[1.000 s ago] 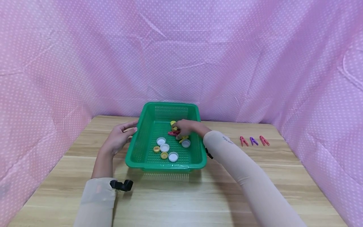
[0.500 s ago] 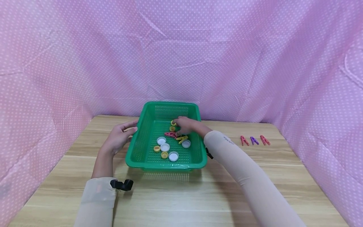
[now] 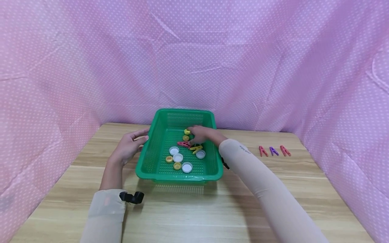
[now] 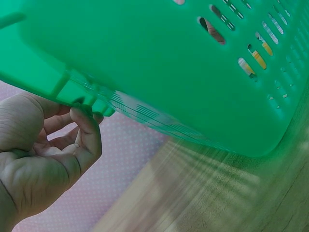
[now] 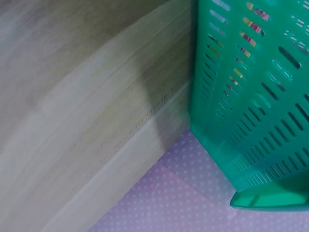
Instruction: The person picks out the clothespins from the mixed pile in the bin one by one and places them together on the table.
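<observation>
In the head view my left hand (image 3: 129,146) pinches the left rim of the green basket (image 3: 179,179). The left wrist view shows its fingers (image 4: 89,137) curled at that rim. My right hand (image 3: 199,135) reaches inside over the right wall, thumb and index finger apart. Its index fingertip is at a small yellow piece (image 3: 187,132) near the back. Close to the thumb lie a pink clothespin (image 3: 183,144) and a yellow clothespin (image 3: 196,148), with a gold bottle cap (image 3: 185,138) just beyond. The right hand is out of its own wrist view.
Several white lids (image 3: 186,167) and gold caps (image 3: 177,165) lie in the front half of the basket. Two pink clothespins (image 3: 263,151) and a purple clothespin (image 3: 274,151) form a row on the wooden table (image 3: 249,209). A pink dotted curtain (image 3: 194,60) hangs behind.
My right hand's fingertips have drawn back from the pink clothespin and gold cap toward the yellow piece. The pink clothespin has slid slightly left; the yellow clothespin shows more. My left hand stays at the rim.
</observation>
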A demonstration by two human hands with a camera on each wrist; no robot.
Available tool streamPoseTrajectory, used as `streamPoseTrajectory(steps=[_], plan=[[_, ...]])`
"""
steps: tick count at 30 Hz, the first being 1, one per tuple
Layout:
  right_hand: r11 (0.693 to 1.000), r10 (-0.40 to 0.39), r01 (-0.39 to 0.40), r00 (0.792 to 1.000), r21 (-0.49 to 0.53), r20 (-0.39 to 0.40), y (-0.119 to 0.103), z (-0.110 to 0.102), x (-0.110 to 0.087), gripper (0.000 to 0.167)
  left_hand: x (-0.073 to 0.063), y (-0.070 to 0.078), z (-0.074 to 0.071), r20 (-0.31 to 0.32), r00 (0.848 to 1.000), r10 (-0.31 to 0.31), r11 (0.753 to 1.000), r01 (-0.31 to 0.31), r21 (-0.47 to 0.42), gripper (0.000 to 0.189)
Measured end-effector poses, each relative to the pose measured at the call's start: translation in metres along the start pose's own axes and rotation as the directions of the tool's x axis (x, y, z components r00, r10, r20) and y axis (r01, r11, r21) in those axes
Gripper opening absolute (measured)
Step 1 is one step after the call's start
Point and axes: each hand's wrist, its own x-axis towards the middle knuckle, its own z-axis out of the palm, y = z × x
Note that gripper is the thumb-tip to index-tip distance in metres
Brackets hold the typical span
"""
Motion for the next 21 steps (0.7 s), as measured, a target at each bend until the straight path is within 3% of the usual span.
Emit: streamPoseTrajectory(steps=[8, 21], plan=[[1.0, -0.01, 0.008, 0.998, 0.028, 0.054, 0.0006, -0.0006, 0.0, 0.074, 0.0016, -0.0018, 0.0003, 0.0, 1.0, 0.006, 1.0, -0.006, -0.012, 0.053], [0.976, -0.213, 0.215, 0.975, -0.034, 0.06, -0.0001, 0.0019, -0.0033, 0.055, 0.0014, -0.0006, 0.0003, -0.005, 1.0, -0.002, 1.0, 0.002, -0.006, 0.052]])
